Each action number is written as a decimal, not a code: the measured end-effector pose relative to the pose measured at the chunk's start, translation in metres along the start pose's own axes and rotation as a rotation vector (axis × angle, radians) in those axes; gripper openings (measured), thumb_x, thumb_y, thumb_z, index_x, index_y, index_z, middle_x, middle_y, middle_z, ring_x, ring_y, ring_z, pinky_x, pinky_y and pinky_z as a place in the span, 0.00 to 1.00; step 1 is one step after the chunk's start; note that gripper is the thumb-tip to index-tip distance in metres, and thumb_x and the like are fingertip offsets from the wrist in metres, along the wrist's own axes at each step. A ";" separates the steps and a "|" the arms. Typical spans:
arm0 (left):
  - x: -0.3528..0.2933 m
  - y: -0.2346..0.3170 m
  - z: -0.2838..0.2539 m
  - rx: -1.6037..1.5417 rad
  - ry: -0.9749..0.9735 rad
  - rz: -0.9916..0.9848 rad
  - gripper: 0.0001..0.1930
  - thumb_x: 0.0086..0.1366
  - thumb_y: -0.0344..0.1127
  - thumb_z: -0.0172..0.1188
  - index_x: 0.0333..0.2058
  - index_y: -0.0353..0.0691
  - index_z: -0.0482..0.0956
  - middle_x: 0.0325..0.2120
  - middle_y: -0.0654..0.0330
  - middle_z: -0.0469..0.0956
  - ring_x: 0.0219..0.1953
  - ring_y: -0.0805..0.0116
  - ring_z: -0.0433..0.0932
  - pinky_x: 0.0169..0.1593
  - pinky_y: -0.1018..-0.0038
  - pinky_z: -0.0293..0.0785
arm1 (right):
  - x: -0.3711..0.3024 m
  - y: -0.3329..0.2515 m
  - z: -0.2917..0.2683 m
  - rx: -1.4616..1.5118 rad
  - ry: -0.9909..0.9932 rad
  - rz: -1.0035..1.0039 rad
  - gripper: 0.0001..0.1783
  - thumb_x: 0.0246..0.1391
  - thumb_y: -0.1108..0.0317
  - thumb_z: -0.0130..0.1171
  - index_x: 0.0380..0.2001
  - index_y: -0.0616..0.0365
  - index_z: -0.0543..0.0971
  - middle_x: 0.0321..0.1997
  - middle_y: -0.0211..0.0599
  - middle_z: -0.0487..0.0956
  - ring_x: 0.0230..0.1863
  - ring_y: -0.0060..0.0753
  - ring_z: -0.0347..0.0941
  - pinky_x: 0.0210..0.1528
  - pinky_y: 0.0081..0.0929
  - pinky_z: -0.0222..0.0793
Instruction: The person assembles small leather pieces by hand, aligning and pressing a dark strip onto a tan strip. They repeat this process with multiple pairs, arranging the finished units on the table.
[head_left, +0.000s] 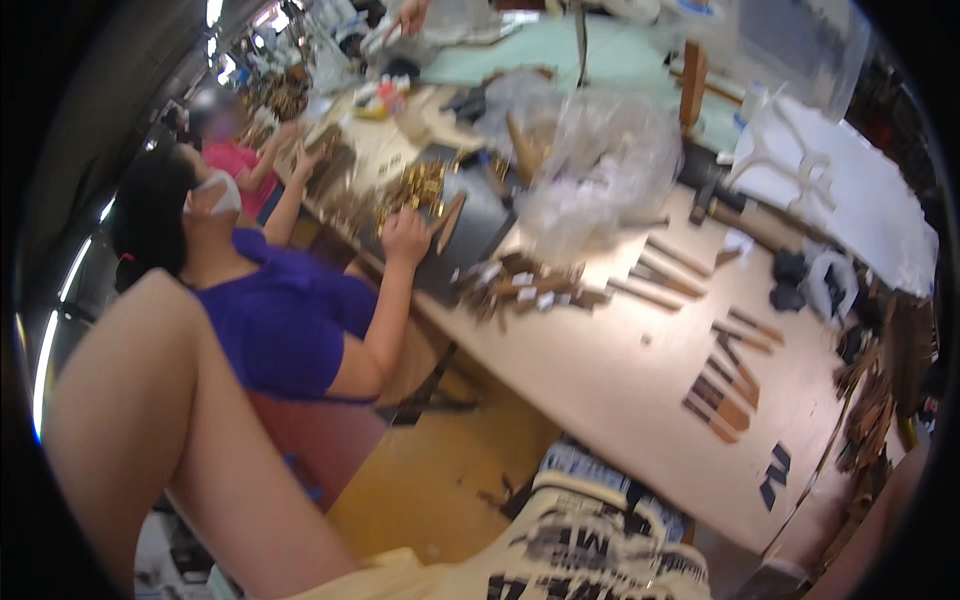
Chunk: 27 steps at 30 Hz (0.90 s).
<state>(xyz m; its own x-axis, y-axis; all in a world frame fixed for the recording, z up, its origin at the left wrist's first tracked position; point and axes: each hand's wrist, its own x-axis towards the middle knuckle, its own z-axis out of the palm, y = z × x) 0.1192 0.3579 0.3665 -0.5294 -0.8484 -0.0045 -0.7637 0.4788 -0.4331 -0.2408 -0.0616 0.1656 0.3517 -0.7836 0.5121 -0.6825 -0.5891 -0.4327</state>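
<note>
Fingers: can't tell, both hands out of frame. Brown strips on the table look light, thin, probably bendy; I'd pinch long edges mid-length.

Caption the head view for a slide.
Co-worker in purple at a worktable with brown strips, golden pieces and a plastic bag.

Open tabletop between piled strips and laid-out brown strips, bulky plastic bag blocking beyond
</note>
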 end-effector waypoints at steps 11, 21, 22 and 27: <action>-0.004 -0.003 0.029 0.107 0.019 0.051 0.10 0.60 0.26 0.63 0.42 0.36 0.78 0.43 0.57 0.80 0.47 0.62 0.77 0.53 0.69 0.70 | 0.001 -0.027 -0.006 0.060 0.148 -0.074 0.08 0.54 0.77 0.59 0.39 0.63 0.78 0.39 0.37 0.79 0.41 0.33 0.74 0.46 0.29 0.69; -0.020 -0.026 0.048 0.362 0.523 -0.064 0.11 0.60 0.25 0.62 0.42 0.36 0.77 0.44 0.57 0.80 0.47 0.62 0.77 0.53 0.70 0.71 | 0.008 -0.069 -0.043 0.182 0.281 -0.186 0.06 0.56 0.77 0.57 0.38 0.65 0.77 0.38 0.38 0.79 0.38 0.31 0.74 0.43 0.28 0.69; -0.023 -0.032 0.062 0.391 0.641 -0.167 0.11 0.60 0.25 0.62 0.42 0.36 0.77 0.44 0.57 0.80 0.47 0.62 0.77 0.53 0.71 0.71 | 0.005 -0.072 -0.045 0.203 0.292 -0.190 0.06 0.56 0.77 0.57 0.38 0.65 0.77 0.37 0.38 0.79 0.38 0.31 0.74 0.43 0.28 0.69; 0.030 -0.086 0.243 -0.315 1.029 -1.137 0.05 0.62 0.24 0.60 0.37 0.34 0.80 0.36 0.55 0.82 0.40 0.64 0.79 0.48 0.73 0.73 | -0.024 -0.075 -0.041 0.328 0.297 -0.162 0.06 0.57 0.77 0.56 0.38 0.66 0.77 0.37 0.38 0.79 0.37 0.30 0.74 0.42 0.27 0.70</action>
<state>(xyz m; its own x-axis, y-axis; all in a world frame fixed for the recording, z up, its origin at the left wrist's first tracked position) 0.2584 0.2366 0.1848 0.4421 -0.3335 0.8327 -0.8968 -0.1435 0.4186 -0.2244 0.0092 0.2159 0.2062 -0.6140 0.7619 -0.3783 -0.7681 -0.5167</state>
